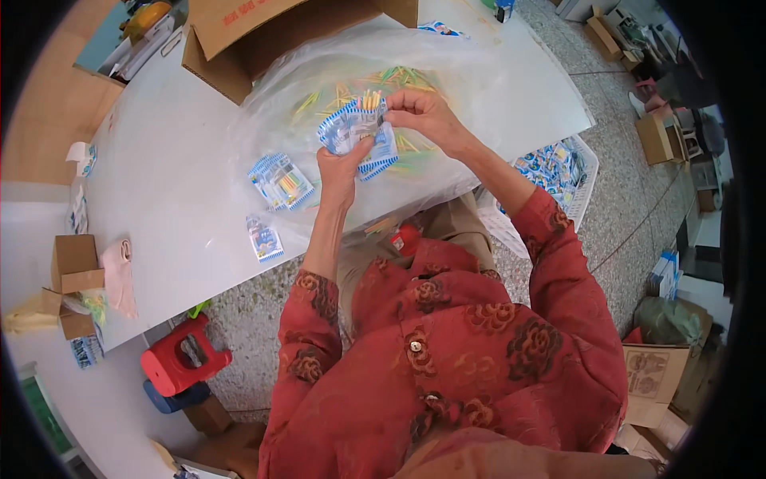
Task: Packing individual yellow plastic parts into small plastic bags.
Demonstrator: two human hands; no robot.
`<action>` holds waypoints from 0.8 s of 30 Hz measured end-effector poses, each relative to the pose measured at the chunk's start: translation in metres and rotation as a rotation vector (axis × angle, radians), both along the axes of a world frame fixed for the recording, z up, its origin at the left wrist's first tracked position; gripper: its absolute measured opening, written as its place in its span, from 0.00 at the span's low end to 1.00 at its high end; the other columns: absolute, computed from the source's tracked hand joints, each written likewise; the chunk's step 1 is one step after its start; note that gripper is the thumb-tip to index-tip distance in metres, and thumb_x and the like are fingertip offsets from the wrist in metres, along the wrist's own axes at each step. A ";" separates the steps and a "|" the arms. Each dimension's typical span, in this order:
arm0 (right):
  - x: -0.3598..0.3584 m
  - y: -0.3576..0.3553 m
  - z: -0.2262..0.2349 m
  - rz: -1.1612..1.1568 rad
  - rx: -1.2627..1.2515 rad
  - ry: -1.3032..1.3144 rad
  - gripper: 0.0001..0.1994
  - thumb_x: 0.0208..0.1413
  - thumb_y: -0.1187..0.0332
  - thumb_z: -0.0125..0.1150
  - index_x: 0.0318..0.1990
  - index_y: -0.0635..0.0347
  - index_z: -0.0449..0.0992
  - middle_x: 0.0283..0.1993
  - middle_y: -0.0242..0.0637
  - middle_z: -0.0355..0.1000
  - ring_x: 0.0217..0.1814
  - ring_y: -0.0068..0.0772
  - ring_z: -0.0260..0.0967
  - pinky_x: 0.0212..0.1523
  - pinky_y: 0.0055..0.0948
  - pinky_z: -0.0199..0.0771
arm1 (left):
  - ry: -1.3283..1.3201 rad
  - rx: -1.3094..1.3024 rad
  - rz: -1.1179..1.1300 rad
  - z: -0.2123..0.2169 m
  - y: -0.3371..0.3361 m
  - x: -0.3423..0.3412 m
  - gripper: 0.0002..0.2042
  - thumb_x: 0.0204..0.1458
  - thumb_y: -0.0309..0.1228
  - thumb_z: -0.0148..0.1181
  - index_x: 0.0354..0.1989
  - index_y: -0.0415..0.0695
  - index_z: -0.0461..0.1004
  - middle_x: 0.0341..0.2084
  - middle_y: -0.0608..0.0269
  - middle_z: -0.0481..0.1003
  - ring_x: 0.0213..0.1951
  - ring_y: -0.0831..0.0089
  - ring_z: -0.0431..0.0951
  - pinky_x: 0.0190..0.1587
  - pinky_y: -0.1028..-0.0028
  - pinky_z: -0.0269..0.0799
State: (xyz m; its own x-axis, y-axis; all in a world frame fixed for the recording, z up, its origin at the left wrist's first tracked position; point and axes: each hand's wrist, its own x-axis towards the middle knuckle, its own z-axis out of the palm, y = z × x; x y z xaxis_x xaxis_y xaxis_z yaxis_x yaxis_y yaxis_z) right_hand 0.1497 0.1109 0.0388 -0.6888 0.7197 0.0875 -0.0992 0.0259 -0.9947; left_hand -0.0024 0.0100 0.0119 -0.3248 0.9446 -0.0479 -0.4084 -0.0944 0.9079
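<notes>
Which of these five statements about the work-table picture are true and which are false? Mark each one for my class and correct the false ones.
1. The left hand holds blue-and-white packaging. True.
2. The right hand lies flat on the table. False: it is raised, with its fingertips at the right side of that packaging.
3. Thin yellow and green sticks lie beyond the hands. True.
4. The plastic stool at the lower left is green. False: it is red.
5. The white basket to the right contains many small, mostly blue packets. True.
</notes>
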 end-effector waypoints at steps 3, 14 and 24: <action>-0.004 0.004 -0.003 -0.040 0.031 -0.039 0.07 0.52 0.71 0.55 0.37 0.61 0.73 0.32 0.25 0.69 0.34 0.12 0.63 0.37 0.16 0.64 | 0.009 -0.026 0.003 -0.002 0.002 0.000 0.15 0.42 0.22 0.62 0.41 0.39 0.73 0.35 0.64 0.75 0.35 0.78 0.75 0.39 0.78 0.70; -0.003 0.014 -0.014 -0.131 0.053 0.046 0.06 0.56 0.70 0.50 0.39 0.57 0.70 0.33 0.24 0.70 0.33 0.13 0.64 0.32 0.17 0.66 | -0.122 0.008 0.037 -0.018 0.000 -0.009 0.15 0.43 0.22 0.63 0.42 0.39 0.72 0.36 0.64 0.75 0.36 0.77 0.74 0.40 0.77 0.70; 0.016 0.024 -0.056 -0.272 0.459 -0.091 0.05 0.55 0.74 0.50 0.39 0.62 0.68 0.33 0.28 0.68 0.33 0.14 0.62 0.35 0.16 0.63 | -0.135 0.013 0.213 -0.017 -0.023 -0.027 0.14 0.45 0.21 0.60 0.42 0.39 0.71 0.37 0.63 0.74 0.37 0.76 0.75 0.41 0.76 0.72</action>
State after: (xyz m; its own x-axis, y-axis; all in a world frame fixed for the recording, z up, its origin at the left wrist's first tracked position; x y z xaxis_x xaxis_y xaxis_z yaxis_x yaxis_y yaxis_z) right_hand 0.1652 0.1352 -0.0172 -0.5021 0.7750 0.3838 0.0577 0.4728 -0.8793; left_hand -0.0297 -0.0131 -0.0054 -0.5079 0.8564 -0.0927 -0.4952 -0.2022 0.8449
